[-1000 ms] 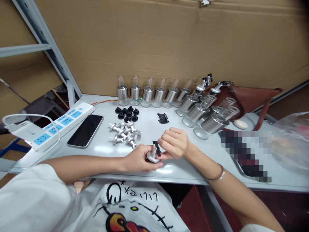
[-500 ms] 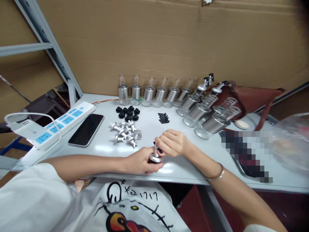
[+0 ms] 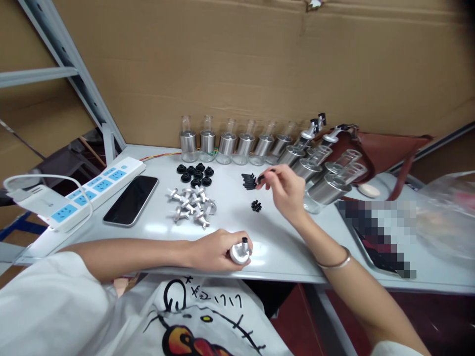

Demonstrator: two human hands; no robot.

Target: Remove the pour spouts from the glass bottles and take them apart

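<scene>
My left hand (image 3: pixel 215 251) rests near the table's front edge, closed around a silver pourer cap (image 3: pixel 239 252) with a short black stub on top. My right hand (image 3: pixel 285 190) is stretched toward the back of the table and pinches a small black stick (image 3: pixel 264 176) beside the pile of black sticks (image 3: pixel 249 181). A small black ring-shaped part (image 3: pixel 256 205) lies on the table just below that hand. A heap of silver spout parts (image 3: pixel 192 205) and a cluster of black rubber rings (image 3: pixel 196 173) lie to the left.
Glass bottles with steel sleeves (image 3: pixel 237 144) line the cardboard wall; more lie at the right (image 3: pixel 326 183), two with pourers fitted. A phone (image 3: pixel 131 199) and a white power strip (image 3: pixel 89 192) sit left. A brown bag (image 3: pixel 382 151) and a plastic bag (image 3: pixel 449 217) are at the right.
My right hand left the cap and reached back to the pile of black sticks, pinching one. A black ring-shaped part now lies on the table. The cap's black lever is no longer on it.
</scene>
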